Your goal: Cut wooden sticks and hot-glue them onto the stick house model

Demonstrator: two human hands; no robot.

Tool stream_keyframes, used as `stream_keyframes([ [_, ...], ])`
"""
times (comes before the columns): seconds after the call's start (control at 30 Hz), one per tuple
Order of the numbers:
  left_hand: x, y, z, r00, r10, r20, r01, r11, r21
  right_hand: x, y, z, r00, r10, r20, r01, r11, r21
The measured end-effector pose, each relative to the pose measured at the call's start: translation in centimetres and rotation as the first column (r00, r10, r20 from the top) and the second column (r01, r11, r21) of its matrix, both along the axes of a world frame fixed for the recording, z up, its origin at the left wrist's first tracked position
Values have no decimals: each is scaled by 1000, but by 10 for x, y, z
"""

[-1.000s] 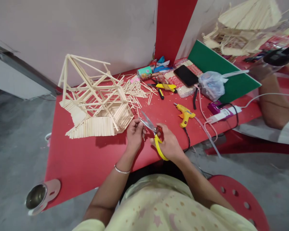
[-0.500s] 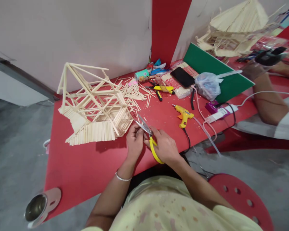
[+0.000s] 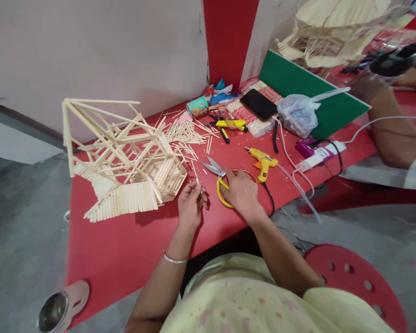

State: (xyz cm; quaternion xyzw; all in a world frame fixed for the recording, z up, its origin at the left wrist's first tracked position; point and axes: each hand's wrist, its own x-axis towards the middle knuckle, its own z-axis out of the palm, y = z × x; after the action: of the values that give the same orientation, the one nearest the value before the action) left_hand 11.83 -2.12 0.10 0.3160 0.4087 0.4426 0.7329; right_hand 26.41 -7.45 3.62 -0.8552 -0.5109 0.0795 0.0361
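Observation:
My left hand (image 3: 190,203) pinches a thin wooden stick (image 3: 195,172) that points away from me, just right of the stick framework. My right hand (image 3: 242,192) is over the handles of a pair of scissors (image 3: 213,167), fingers curled on them. The blades are spread and point left, low at the red tabletop; a yellow handle loop (image 3: 222,193) shows beside the fingers. To the left stands a framework of glued wooden sticks (image 3: 118,138), with a slatted panel (image 3: 128,200) along its near side.
Loose sticks (image 3: 185,132) lie behind my hands. A yellow glue gun (image 3: 263,163) with its cord is right of the scissors. Farther back are a yellow cutter (image 3: 231,124), a phone (image 3: 259,104), a plastic bag (image 3: 300,118) and a green board (image 3: 308,90). Another person's arm (image 3: 395,129) is at right.
The scissors have moved away from the stick in my left hand and dropped toward the tabletop on the right, with my right hand. The stick now shows clearly. The camera view has shifted slightly.

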Motion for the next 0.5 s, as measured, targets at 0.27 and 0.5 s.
stream_keyframes([
  [0.27,7,-1,-2,1000,-3,20,4,998,-58,21,103,38,927,368,-78,-348,917,195],
  [0.5,8,-1,-11,999,-41,-2,41,999,-28,4,276,14,796,592,-126,-576,804,146],
])
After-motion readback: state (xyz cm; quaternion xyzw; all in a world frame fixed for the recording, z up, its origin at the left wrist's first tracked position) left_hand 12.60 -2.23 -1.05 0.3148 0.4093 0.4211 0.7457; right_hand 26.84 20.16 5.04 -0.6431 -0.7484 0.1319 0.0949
